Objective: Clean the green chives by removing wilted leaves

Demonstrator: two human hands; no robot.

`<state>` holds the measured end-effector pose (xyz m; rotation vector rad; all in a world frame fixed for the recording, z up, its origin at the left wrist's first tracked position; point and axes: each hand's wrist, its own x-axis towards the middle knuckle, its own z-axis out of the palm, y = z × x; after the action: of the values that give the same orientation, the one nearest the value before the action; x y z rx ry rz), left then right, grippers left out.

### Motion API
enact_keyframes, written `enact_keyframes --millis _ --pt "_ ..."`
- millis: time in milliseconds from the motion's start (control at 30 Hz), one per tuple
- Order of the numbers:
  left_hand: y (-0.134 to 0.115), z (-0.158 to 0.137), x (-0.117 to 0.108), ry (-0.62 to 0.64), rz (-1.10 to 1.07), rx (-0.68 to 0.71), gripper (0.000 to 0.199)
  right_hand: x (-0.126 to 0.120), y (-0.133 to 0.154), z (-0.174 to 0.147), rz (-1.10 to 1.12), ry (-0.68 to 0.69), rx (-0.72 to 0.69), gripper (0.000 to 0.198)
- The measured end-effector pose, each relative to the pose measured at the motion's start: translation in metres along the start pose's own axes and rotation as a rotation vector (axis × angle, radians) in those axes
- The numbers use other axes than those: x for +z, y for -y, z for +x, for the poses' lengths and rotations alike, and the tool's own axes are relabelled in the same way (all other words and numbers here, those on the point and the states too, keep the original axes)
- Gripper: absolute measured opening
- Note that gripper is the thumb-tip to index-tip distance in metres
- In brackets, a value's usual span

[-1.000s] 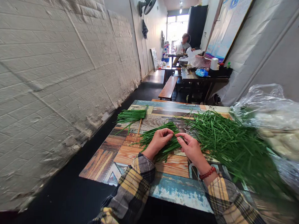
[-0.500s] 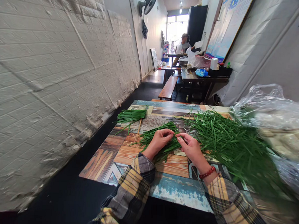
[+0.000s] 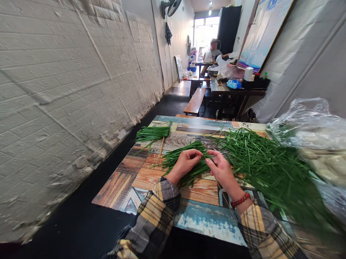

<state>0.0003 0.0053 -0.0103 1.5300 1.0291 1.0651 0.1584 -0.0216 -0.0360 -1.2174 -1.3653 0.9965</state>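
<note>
My left hand [image 3: 186, 163] rests over a loose bunch of green chives [image 3: 176, 155], thumb and forefinger pinched on a thin chive stalk by its tips. To its right, my right hand [image 3: 222, 173] has thumb and forefinger slightly apart, close to the left fingertips; I see nothing held between them. Beneath both hands the bunch lies on the patterned table [image 3: 148, 178]. A large loose heap of chives [image 3: 254, 156] spreads beyond my right hand. At the far left edge lies a neat, lined-up bundle of chives [image 3: 152, 133].
Thin sticks [image 3: 161, 150] lie beside the neat bundle. Clear plastic bags [image 3: 313, 124] crowd the right side. A bench [image 3: 195, 101] and another cluttered table [image 3: 234, 90] stand ahead, with a person [image 3: 215, 51] seated farther back. A brick wall [image 3: 77, 83] runs along the left.
My right fingertips have drawn slightly right, away from the left ones, and parted. My left hand stays nearly where it was. The person at the back has lowered a pale sheet.
</note>
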Motion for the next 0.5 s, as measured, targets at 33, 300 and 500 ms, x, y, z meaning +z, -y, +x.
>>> enact_keyframes --millis 33,300,500 --pt "0.0 0.0 -0.0001 0.002 0.004 0.003 0.017 0.0 0.0011 -0.0003 0.001 0.003 -0.003 0.046" --pt "-0.0018 -0.0009 -0.0002 0.025 0.021 0.025 0.015 -0.0012 0.0037 -0.0012 -0.008 0.057 -0.021 0.042" --pt "0.0004 -0.0017 0.0001 0.128 0.153 0.103 0.016 -0.0018 -0.0015 0.0001 -0.01 0.053 -0.015 0.028"
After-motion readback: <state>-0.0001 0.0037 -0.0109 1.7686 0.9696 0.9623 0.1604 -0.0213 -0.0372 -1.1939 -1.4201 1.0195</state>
